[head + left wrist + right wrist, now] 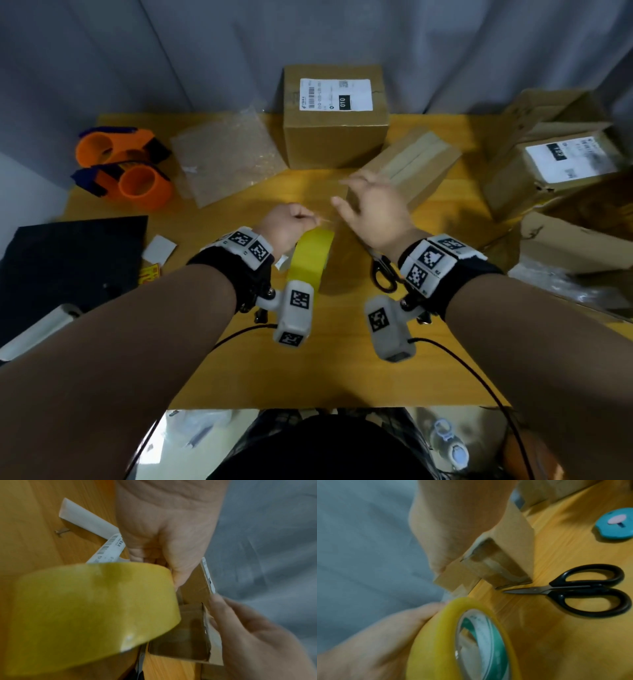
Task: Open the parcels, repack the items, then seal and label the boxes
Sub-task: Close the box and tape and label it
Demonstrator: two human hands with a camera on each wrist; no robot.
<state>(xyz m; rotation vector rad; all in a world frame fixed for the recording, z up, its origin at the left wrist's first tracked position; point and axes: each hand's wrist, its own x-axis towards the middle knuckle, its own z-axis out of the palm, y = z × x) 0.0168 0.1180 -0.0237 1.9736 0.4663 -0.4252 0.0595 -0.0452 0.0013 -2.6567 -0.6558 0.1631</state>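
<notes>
L hand (291, 226) curled round the yellow tape roll (310, 262), upright on edge on the wooden table (308, 370). R hand (373, 209) fingers spread & relaxed, holding nothing, over end of the small taped box (407, 168). Big box (334, 116) behind has white label (335, 94) w/ barcode, reads "010". Black scissors (383, 274) beside R wrist. Other labels too blurry to read

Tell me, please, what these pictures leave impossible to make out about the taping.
- Left hand fingertips: hidden behind its knuckles in the head view, behind the tape roll in the left wrist view.
- Right hand: motion-blurred; contact with the small box unclear.
- Label on the far box: print too small.
</notes>
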